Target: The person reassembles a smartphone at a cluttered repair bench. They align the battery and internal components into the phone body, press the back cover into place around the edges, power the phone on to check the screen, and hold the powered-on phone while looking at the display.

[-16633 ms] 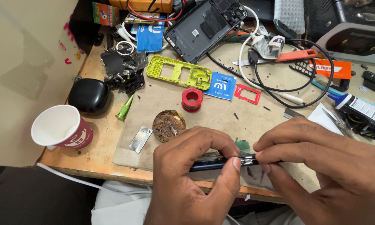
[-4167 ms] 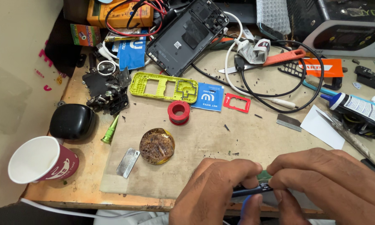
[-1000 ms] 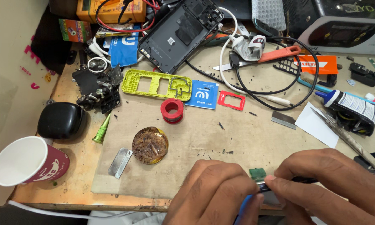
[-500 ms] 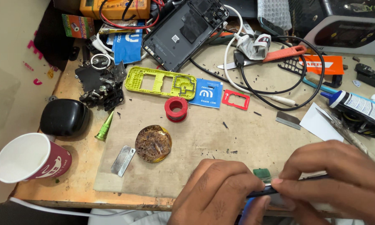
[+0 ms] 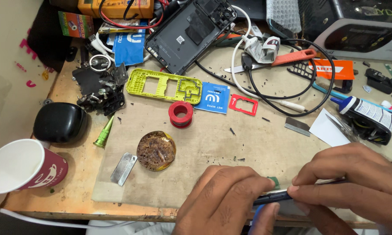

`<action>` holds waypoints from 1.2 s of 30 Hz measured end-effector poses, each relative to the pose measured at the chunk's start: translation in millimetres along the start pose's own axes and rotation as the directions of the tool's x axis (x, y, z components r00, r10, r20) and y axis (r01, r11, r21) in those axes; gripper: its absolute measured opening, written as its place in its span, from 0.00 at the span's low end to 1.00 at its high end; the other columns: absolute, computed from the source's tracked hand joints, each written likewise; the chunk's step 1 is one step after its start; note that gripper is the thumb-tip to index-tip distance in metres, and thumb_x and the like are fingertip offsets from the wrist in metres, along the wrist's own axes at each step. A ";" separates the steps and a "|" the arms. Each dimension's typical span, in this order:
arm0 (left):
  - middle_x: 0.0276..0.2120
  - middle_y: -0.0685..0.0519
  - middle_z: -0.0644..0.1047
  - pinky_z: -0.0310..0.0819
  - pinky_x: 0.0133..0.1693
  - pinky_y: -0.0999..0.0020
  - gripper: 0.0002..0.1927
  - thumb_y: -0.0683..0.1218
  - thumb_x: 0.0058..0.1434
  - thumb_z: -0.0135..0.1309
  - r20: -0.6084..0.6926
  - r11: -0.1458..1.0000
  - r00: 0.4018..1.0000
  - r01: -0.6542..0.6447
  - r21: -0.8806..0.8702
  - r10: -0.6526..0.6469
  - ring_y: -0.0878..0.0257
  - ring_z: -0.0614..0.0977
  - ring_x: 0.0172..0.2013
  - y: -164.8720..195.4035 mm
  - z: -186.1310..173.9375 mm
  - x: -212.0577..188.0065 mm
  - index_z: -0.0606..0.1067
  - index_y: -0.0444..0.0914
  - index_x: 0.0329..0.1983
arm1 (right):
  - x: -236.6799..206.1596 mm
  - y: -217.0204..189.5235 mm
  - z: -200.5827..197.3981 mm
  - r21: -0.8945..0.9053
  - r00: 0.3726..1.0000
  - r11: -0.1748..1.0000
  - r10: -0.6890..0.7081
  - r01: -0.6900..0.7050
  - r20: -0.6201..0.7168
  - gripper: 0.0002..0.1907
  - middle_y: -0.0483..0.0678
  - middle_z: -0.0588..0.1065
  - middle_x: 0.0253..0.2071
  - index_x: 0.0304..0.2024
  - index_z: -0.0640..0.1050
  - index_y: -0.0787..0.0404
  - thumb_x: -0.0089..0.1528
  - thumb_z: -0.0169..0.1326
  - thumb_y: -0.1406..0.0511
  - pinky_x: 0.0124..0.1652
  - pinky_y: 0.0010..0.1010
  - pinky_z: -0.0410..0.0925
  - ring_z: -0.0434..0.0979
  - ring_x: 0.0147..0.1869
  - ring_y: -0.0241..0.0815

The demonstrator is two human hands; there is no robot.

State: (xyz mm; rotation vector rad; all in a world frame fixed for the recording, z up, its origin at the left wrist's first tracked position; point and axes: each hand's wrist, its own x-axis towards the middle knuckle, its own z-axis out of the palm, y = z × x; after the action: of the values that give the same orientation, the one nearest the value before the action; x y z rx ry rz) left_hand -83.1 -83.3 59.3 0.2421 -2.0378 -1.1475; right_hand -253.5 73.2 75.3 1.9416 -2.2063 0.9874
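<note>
At the near edge of the workbench my left hand (image 5: 225, 201) and my right hand (image 5: 357, 182) meet over a thin dark device (image 5: 272, 197), seemingly a phone held edge-up. My left fingers pinch its left end. My right fingertips press a slim metal tool (image 5: 331, 182) against its right end. A small green part (image 5: 273, 182) shows just behind the device. Most of the device is hidden under both hands.
On the brown mat (image 5: 213, 143) lie a red solder spool (image 5: 180, 114), a round amber tin (image 5: 156, 150), a metal blade (image 5: 123, 168), a yellow-green phone frame (image 5: 163, 85) and a dark phone back shell (image 5: 190, 31). A paper cup (image 5: 22, 166) and black case (image 5: 59, 122) stand at left. Cables, a glue tube (image 5: 370, 115) sit at right.
My hands stay on the device at the bench edge with only small shifts. The camera view has drifted slightly, so the bench items sit a little differently in frame.
</note>
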 end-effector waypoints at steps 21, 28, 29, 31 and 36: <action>0.32 0.54 0.79 0.84 0.36 0.69 0.13 0.39 0.49 0.72 -0.059 0.990 0.988 -0.141 0.001 0.141 0.61 0.86 0.34 -5.6 7.3 2.6 0.77 0.39 0.30 | -67.6 87.5 -28.7 0.230 0.999 0.972 0.037 -0.042 0.026 0.20 0.48 0.78 0.47 0.49 0.81 0.57 0.54 0.67 0.66 0.52 0.37 0.74 0.81 0.54 0.46; 0.31 0.56 0.79 0.83 0.36 0.69 0.13 0.44 0.51 0.73 0.024 0.986 0.987 -0.162 0.034 0.161 0.63 0.85 0.33 -18.0 10.9 0.0 0.77 0.42 0.32 | -60.3 65.0 -52.2 0.310 0.992 0.944 0.123 -0.115 -0.007 0.17 0.52 0.79 0.45 0.48 0.81 0.61 0.55 0.63 0.75 0.50 0.38 0.76 0.83 0.52 0.50; 0.31 0.56 0.79 0.83 0.36 0.69 0.14 0.45 0.51 0.73 0.030 0.984 0.985 -0.172 0.048 0.171 0.63 0.85 0.33 -21.0 12.2 -0.2 0.77 0.43 0.32 | -57.5 60.3 -54.0 0.272 0.993 0.956 0.119 -0.114 -0.004 0.17 0.52 0.81 0.44 0.47 0.81 0.61 0.55 0.64 0.74 0.49 0.37 0.76 0.83 0.51 0.49; 0.31 0.57 0.79 0.83 0.35 0.70 0.14 0.46 0.51 0.74 0.042 0.980 0.982 -0.185 0.073 0.182 0.64 0.85 0.33 -24.4 14.6 -2.4 0.77 0.43 0.32 | -52.3 53.0 -57.0 0.224 0.993 0.967 0.122 -0.118 -0.001 0.16 0.52 0.82 0.43 0.45 0.82 0.60 0.55 0.64 0.74 0.47 0.37 0.76 0.84 0.50 0.49; 0.31 0.58 0.79 0.83 0.35 0.71 0.14 0.46 0.52 0.74 0.059 0.975 0.978 -0.203 0.088 0.198 0.65 0.85 0.33 -28.3 14.3 -6.8 0.76 0.44 0.32 | -44.2 48.1 -55.3 0.181 0.992 0.976 0.123 -0.122 0.003 0.20 0.50 0.82 0.41 0.47 0.81 0.63 0.52 0.66 0.72 0.44 0.35 0.76 0.83 0.47 0.46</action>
State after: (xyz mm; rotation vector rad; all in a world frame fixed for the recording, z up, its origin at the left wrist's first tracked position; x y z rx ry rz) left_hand -94.0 -87.0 29.1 0.0519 -2.1085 -0.9432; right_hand -307.9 139.1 79.9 1.8828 -2.3311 1.2526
